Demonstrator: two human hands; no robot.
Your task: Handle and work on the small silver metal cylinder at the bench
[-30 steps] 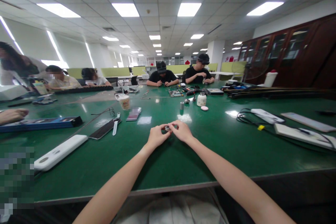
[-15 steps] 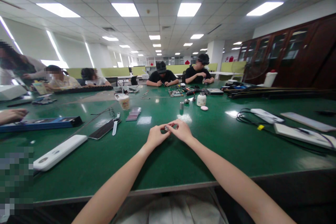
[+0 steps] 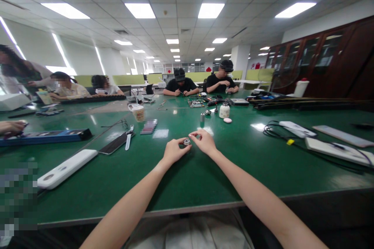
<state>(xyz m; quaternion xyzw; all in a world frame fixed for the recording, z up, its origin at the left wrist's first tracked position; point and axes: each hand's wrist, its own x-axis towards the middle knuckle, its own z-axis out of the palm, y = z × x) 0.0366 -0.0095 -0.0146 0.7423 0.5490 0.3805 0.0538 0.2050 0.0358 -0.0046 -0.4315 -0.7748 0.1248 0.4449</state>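
Both my arms reach out over a green table (image 3: 187, 179). My left hand (image 3: 174, 151) pinches a small round metal part (image 3: 186, 141) between thumb and fingers. My right hand (image 3: 206, 142) is just to the right of the part, its thumb and forefinger curled into a pinch on something too small to make out. The two hands are a finger's width apart. Both rest low over the table top, at its middle.
On the left lie a white flat device (image 3: 66, 169), a dark phone (image 3: 114, 144), a watch (image 3: 128, 139) and a blue case (image 3: 43, 137). White devices and black cables (image 3: 292, 132) lie at right. A white jar (image 3: 224, 110) and small parts stand beyond. Several people sit around the table.
My right hand has drawn slightly away from the left, so the round part now shows in the left fingers alone. A hand at the far left has pulled back.
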